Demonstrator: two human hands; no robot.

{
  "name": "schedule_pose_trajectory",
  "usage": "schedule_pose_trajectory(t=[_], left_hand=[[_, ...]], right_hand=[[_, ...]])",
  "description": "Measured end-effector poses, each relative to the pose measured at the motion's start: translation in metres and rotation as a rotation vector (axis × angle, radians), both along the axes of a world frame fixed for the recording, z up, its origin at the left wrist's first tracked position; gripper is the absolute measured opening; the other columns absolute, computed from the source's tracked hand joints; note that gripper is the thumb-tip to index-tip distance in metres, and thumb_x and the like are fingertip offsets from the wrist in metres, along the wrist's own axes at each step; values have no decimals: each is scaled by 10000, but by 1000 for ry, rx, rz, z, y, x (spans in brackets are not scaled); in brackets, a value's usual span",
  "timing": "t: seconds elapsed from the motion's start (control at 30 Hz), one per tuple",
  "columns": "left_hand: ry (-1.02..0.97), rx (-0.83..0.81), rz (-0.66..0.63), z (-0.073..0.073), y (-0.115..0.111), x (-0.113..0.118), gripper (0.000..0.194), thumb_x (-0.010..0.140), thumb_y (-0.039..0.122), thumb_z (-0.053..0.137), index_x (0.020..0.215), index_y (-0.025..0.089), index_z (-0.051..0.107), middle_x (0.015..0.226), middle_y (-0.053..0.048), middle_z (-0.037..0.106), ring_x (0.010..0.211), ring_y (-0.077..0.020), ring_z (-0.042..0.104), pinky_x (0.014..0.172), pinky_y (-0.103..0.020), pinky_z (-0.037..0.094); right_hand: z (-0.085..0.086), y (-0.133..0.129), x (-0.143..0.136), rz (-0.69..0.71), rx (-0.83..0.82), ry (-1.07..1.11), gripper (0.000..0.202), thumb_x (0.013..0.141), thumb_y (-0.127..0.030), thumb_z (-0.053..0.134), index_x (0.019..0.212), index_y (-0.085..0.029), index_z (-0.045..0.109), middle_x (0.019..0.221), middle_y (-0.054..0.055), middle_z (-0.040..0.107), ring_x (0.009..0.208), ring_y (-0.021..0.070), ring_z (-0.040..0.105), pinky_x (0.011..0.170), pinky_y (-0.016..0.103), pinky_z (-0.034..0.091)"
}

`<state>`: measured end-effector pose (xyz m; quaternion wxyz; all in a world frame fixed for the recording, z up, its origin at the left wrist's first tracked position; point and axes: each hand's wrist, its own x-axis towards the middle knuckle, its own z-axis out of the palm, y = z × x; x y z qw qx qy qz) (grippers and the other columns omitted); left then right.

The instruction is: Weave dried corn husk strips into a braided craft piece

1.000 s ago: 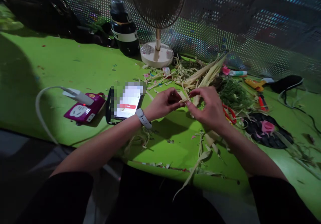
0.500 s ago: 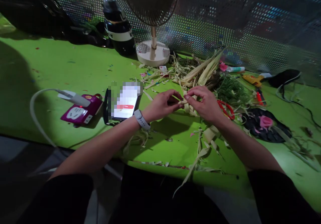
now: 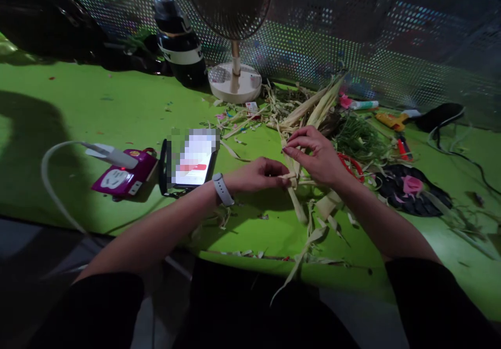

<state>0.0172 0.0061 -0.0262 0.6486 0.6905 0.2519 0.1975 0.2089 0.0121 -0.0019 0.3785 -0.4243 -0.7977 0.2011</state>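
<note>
My left hand, a pale band on its wrist, is closed in a pinch on a woven piece of dried corn husk strips. From this piece one strip hangs down toward the table's front and others point up and to the right. Just above it, my right hand has thumb and fingertips drawn together on an upright husk strip. Its fingertips partly cover that strip. Beyond my hands lies a heap of dry corn husks. Loose husk strips lie nearer, some over the table's front edge.
On the green table are a phone, a purple socket block with a white plug, a dark bottle and a fan. To the right are red-handled scissors, a yellow glue gun and a black mat.
The husk piece now extends downward, with a long strip showing below my left hand. My left hand has lowered slightly, and my right fingers have moved up and away from it.
</note>
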Motion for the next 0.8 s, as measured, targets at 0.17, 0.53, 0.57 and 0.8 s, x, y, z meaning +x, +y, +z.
schedule_pose_trajectory(t=[0.17, 0.53, 0.57, 0.8], left_hand=[[-9, -32, -209, 1, -11, 7, 270, 860, 363, 606, 853, 103, 681, 800, -64, 686, 727, -117, 594, 701, -235, 452], [-158, -226, -83, 7, -10, 5, 184, 774, 266, 716, 847, 129, 619, 762, -7, 639, 725, -88, 573, 718, -219, 444], [-184, -245, -10, 8, -8, 3, 196, 755, 255, 729, 865, 138, 617, 758, 7, 628, 704, -78, 560, 697, -211, 438], [-209, -176, 249, 7, -2, 2, 245, 758, 381, 705, 786, 138, 681, 726, 11, 616, 682, -72, 517, 689, -212, 411]], right_hand=[[-9, 4, -2, 3, -74, 13, 99, 819, -236, 640, 744, -188, 683, 894, 39, 579, 887, 181, 565, 822, 360, 444], [15, -7, -3, -71, -67, -186, 444, 933, -485, 454, 652, -173, 602, 645, 13, 541, 646, 143, 495, 628, 279, 353], [20, -6, 1, -65, -130, -241, 505, 936, -527, 419, 608, -172, 566, 580, -1, 492, 589, 130, 454, 588, 275, 317], [18, -8, -2, 28, 92, -357, 444, 947, -468, 406, 602, -199, 480, 614, 11, 472, 601, 136, 419, 590, 285, 300]])
